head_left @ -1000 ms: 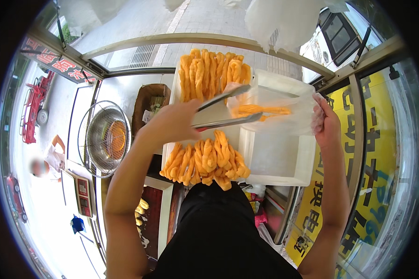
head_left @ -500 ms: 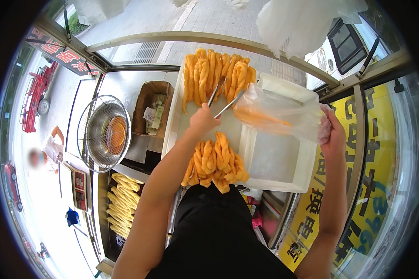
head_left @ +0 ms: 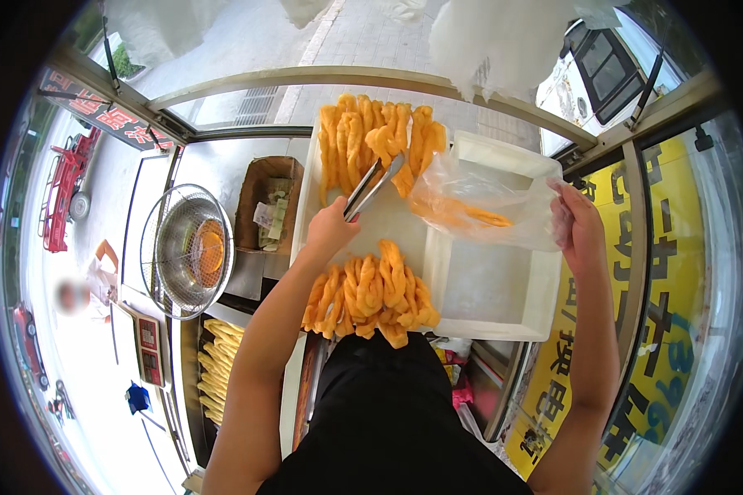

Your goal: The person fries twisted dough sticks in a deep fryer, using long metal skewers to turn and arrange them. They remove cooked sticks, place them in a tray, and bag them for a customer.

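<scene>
My left hand (head_left: 330, 228) is closed around metal tongs (head_left: 370, 190). The tips of the tongs are together on a golden fried dough twist (head_left: 386, 142), which sits raised over the far row of dough twists (head_left: 343, 136). At the right, my right hand (head_left: 579, 223) grips the edge of a clear plastic bag (head_left: 532, 202). Inside the bag lies an orange-brown length of fried dough (head_left: 470, 214). A second pile of dough twists (head_left: 370, 290) lies at the near end of the white tray (head_left: 404, 239), close to my body.
Beside the tray is another white tray (head_left: 491, 289), under the bag. On the left stand a cardboard box (head_left: 260, 177) with banknotes, a wire strainer in a metal bowl (head_left: 188, 247), paler dough sticks (head_left: 221, 363) and a scale (head_left: 147, 342). Framed glass panes surround the stall; a person (head_left: 99, 280) is outside.
The tongs have closed, and a dough twist is now raised between their tips. My left hand has shifted left and slightly nearer. My right hand still holds the bag, almost in place.
</scene>
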A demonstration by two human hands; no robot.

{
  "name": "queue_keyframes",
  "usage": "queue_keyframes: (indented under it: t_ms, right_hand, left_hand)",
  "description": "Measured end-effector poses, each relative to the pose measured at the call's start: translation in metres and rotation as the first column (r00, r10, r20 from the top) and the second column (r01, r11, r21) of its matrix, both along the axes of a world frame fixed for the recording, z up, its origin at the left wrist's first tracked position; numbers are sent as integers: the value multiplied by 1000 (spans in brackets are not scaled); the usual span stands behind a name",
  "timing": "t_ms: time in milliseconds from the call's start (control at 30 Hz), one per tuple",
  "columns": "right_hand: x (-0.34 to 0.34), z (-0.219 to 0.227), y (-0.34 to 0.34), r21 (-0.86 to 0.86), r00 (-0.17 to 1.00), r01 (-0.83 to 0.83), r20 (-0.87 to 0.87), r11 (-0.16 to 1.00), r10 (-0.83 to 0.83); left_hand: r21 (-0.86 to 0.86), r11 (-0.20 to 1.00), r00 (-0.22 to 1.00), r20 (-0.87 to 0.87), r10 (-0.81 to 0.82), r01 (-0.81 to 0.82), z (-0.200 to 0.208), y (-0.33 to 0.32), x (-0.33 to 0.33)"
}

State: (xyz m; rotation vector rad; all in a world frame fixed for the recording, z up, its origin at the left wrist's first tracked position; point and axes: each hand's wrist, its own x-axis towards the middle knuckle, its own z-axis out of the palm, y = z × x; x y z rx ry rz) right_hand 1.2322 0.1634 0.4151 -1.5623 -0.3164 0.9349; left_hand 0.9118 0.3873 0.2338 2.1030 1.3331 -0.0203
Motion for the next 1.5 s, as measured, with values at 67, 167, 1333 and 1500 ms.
queue_keyframes:
  t_ms: [67,167,1333,1500]
  right_hand:
    - [-4,0,7,8,1000,-6,-30,1000,6]
    - [-5,-1,14,18,997,-42,-59,999,43]
    - [14,-25,13,98,998,51,-48,994,-47]
    - [8,-18,21,90,999,8,-41,996,-5]
  left_hand:
    - [-6,1000,999,-26,28,-28,4,3,-7]
    - [39,999,1000,6,-29,29,0,6,-14]
    - [96,994,987,-148,66,-52,80,-3,-50]
    - [255,952,960,-175,220,-172,-17,10,-35]
